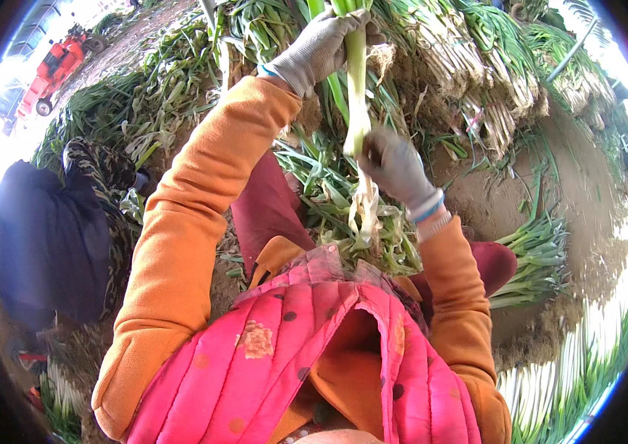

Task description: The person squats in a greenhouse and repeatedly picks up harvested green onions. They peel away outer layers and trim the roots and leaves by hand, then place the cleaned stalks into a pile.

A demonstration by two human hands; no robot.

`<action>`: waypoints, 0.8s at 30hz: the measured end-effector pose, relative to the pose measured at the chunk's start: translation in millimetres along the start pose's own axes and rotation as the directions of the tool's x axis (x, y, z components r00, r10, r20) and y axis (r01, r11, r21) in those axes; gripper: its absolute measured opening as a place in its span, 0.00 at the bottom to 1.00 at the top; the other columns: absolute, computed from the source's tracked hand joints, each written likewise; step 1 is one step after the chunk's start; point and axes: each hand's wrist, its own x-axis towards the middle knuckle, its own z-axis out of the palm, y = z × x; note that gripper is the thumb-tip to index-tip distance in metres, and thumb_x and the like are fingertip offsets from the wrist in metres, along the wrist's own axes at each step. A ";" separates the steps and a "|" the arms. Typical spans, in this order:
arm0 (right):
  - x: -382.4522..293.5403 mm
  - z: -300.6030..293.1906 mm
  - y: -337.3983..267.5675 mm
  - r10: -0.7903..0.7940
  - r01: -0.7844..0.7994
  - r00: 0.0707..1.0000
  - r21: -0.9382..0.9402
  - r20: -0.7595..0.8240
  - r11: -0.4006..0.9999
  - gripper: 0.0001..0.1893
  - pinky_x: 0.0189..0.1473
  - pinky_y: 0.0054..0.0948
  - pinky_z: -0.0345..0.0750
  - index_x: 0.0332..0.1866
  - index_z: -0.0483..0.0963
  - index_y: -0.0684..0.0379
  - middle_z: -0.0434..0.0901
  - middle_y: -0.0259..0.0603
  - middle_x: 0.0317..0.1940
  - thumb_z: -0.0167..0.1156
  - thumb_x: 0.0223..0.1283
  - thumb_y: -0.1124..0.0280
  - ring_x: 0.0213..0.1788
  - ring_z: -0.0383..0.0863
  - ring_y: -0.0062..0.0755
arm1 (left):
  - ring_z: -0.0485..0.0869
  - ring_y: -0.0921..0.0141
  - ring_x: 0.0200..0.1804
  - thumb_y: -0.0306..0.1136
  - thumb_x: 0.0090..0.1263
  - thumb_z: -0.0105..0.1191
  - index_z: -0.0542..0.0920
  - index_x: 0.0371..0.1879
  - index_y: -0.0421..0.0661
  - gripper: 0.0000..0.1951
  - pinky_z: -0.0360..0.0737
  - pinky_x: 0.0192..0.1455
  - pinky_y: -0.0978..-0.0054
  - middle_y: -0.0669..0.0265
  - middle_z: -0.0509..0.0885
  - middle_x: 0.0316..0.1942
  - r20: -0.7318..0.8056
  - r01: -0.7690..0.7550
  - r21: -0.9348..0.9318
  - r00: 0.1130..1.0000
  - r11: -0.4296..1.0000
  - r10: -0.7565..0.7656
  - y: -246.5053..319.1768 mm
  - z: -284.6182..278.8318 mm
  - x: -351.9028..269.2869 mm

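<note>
My left hand [325, 47], in a grey knit work glove, grips a large green onion [356, 83] by its green upper part and holds it upright before me. At the pale lower end, my gloved right hand [394, 164] is curled shut on the stalk's outer skin. Motion blurs the right hand, and its fingertips are partly hidden. Dry, whitish outer leaves [367, 205] hang below the stalk. Stripped leaves [325, 177] lie heaped between my knees.
Stacked bundles of green onions [453, 55] lie ahead to the right. A trimmed bunch [536, 261] rests beside my right knee, with long rows [553, 366] behind it. A person in dark clothing [47, 238] is close on my left. Farther off stands a red wheeled machine [58, 69].
</note>
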 end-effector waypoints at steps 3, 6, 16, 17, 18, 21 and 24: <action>-59.4 15.5 21.6 -0.095 0.093 0.935 0.021 0.342 0.995 0.08 0.37 0.35 0.80 0.39 0.76 0.58 0.79 0.45 0.30 0.62 0.58 0.67 0.29 0.82 0.42 | 0.84 0.62 0.42 0.28 0.74 0.49 0.74 0.48 0.36 0.10 0.86 0.50 0.55 0.58 0.81 0.38 0.038 0.020 -0.051 0.999 0.998 -0.018 -1.0 -19.6 9.3; -129.9 34.8 34.7 -0.091 0.247 0.764 -0.160 0.639 0.956 0.14 0.41 0.37 0.82 0.45 0.76 0.54 0.82 0.46 0.34 0.60 0.61 0.58 0.35 0.85 0.44 | 0.84 0.66 0.40 0.31 0.75 0.52 0.74 0.48 0.37 0.11 0.87 0.50 0.56 0.61 0.80 0.35 0.018 0.053 -0.044 0.998 0.998 -0.052 -1.7 -25.7 11.5; -27.1 1.9 24.2 0.111 -0.077 0.972 0.166 -0.208 0.983 0.11 0.46 0.35 0.82 0.49 0.79 0.59 0.85 0.46 0.44 0.59 0.67 0.65 0.44 0.86 0.43 | 0.80 0.71 0.29 0.34 0.75 0.53 0.78 0.41 0.46 0.05 0.85 0.34 0.69 0.69 0.78 0.29 -0.042 0.117 -0.119 0.992 0.986 -0.122 -9.1 5.5 8.6; -9.3 -0.1 18.0 0.096 -0.058 0.959 0.148 -0.266 0.987 0.11 0.45 0.35 0.81 0.48 0.78 0.59 0.85 0.46 0.42 0.58 0.67 0.64 0.43 0.86 0.44 | 0.79 0.72 0.28 0.34 0.75 0.53 0.78 0.42 0.47 0.05 0.83 0.32 0.70 0.69 0.77 0.29 -0.062 0.133 -0.140 0.988 0.981 -0.143 -14.9 9.2 7.9; 5.3 -1.3 12.5 0.082 -0.041 0.943 0.130 -0.322 0.991 0.11 0.45 0.36 0.81 0.47 0.78 0.59 0.85 0.46 0.41 0.58 0.68 0.64 0.42 0.86 0.44 | 0.84 0.67 0.39 0.30 0.75 0.52 0.74 0.48 0.38 0.10 0.87 0.48 0.58 0.62 0.80 0.35 -0.087 0.068 0.078 0.994 0.995 -0.061 -15.3 7.4 6.6; 23.9 4.0 11.2 0.115 -0.091 0.952 0.096 -0.283 0.991 0.08 0.38 0.29 0.79 0.44 0.76 0.61 0.82 0.42 0.30 0.59 0.68 0.67 0.34 0.82 0.30 | 0.84 0.66 0.37 0.27 0.73 0.50 0.75 0.48 0.40 0.08 0.87 0.43 0.63 0.64 0.79 0.33 0.018 0.028 0.018 0.999 0.999 -0.028 -20.3 9.4 3.6; -1.7 27.6 37.9 0.237 -0.229 0.967 0.082 -0.095 0.970 0.11 0.44 0.38 0.80 0.38 0.77 0.60 0.83 0.48 0.34 0.56 0.67 0.63 0.40 0.84 0.45 | 0.75 0.74 0.26 0.29 0.75 0.52 0.79 0.46 0.48 0.06 0.74 0.27 0.76 0.72 0.77 0.29 -0.055 -0.045 0.065 0.997 0.997 0.049 -12.0 6.1 1.1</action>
